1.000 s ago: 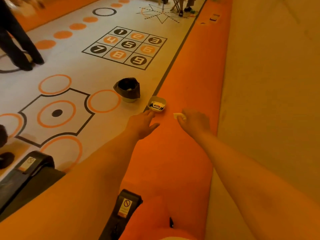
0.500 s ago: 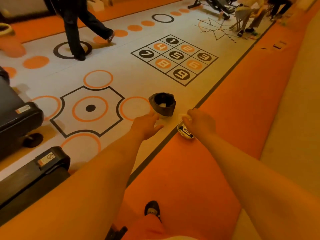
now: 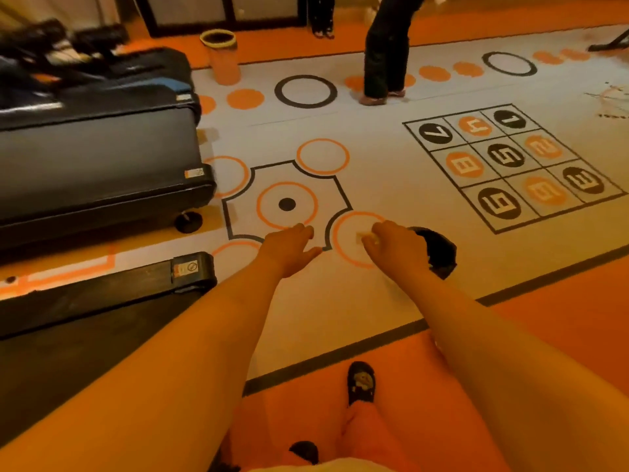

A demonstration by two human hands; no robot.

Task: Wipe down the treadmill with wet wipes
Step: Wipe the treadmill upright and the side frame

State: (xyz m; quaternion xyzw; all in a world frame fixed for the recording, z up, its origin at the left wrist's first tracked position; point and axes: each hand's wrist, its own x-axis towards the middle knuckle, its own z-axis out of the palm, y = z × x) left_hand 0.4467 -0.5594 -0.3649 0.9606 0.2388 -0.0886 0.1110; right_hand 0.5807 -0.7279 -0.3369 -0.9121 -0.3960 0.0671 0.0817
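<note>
Left hand: the left hand [image 3: 289,248] reaches forward over the floor mat with straight, loosely spread fingers and the thumb out. It holds nothing.
Right hand: the right hand [image 3: 391,247] reaches forward beside it, well apart from it. Its fingertips are curled in and pinch a small pale folded wet wipe [image 3: 365,238].
Wipe position: it is seen against an orange ring printed on the mat and is well apart from both treadmills.
Near treadmill: a long black treadmill deck [image 3: 190,271] with a stickered end cap lies at lower left, beside the left forearm. Neither hand touches it.
Far treadmill: a bulkier dark grey treadmill [image 3: 102,158] stands further left.
Small bin: a small round bin lined with a black bag [image 3: 440,253] stands on the mat just behind the right hand, partly hidden by it.
Mat: a pale grey printed floor mat [image 3: 374,137] carries a nine-square number grid [image 3: 510,165].
Foot: a dark patterned slipper [image 3: 360,383] rests on the orange floor strip [image 3: 561,328].
Background: legs in dark trousers [image 3: 388,52] stand on the mat, and a tall orange bin with a yellow rim [image 3: 223,59] stands beyond the far treadmill.
</note>
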